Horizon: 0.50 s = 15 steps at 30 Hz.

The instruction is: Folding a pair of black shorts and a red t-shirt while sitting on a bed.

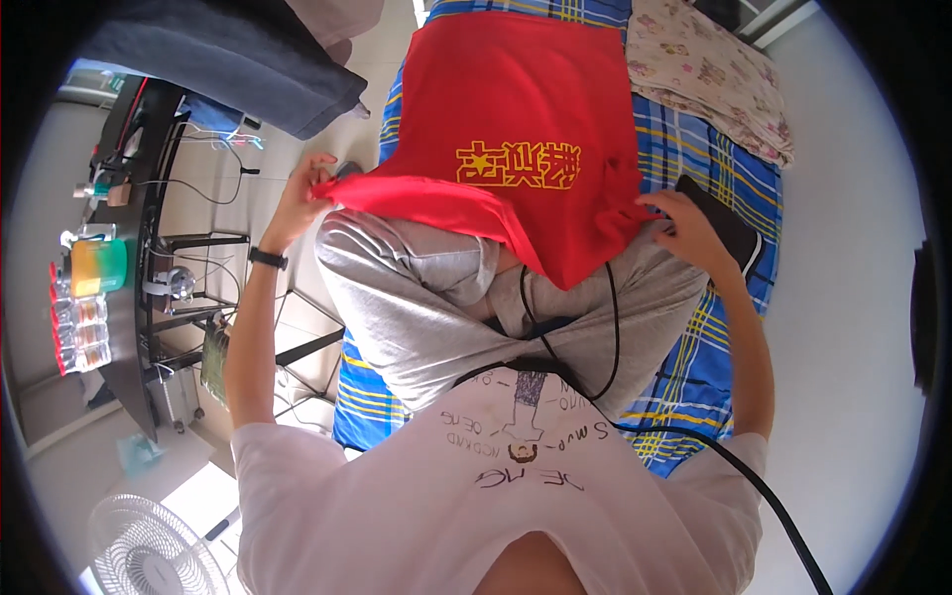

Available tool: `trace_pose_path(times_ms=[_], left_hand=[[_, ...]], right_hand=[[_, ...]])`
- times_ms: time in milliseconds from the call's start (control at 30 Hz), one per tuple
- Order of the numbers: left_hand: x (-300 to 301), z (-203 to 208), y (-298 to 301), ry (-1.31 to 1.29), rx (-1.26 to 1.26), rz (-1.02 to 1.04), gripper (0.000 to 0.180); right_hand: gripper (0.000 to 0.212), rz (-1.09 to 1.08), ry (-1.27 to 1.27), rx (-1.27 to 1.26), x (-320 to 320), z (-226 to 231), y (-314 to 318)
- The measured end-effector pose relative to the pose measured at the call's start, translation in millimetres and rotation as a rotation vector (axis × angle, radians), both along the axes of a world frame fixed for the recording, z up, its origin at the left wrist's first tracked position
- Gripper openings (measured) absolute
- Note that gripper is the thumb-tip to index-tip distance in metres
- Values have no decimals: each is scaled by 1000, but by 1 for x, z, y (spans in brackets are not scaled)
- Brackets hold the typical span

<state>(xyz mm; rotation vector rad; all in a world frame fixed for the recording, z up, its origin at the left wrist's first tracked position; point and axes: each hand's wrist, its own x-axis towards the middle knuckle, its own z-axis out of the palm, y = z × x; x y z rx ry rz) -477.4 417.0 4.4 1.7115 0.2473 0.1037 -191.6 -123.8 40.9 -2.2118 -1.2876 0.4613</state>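
Note:
A red cloth (516,94) with yellow-outlined characters is spread over the bed in front of me, its near edge lying over my crossed legs. Whether it is a garment or a plain sheet of fabric, I cannot tell. My left hand (302,193), with a black band on its wrist, pinches the near left corner and holds that edge raised. At the near right corner, my right hand (686,226) grips the bunched fabric between thumb and fingers. Between the two hands the near edge sags into a point above my lap.
The bed has a blue plaid sheet (709,139), with a folded floral cloth (704,74) at the far right. A black flat item (719,223) lies beside my right hand. A black cable (729,456) crosses my lap. Left stand a cluttered dark desk (124,342) and a white fan (154,555).

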Motion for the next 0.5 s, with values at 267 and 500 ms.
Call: trace_pose_path(times_ms=[267, 500], left_hand=[[-64, 39, -49, 18, 868, -169, 20], [-46, 56, -100, 77, 1441, -217, 49]], right_hand=[[43, 153, -210, -265, 8, -56, 23], [39, 132, -182, -274, 4, -25, 27]])
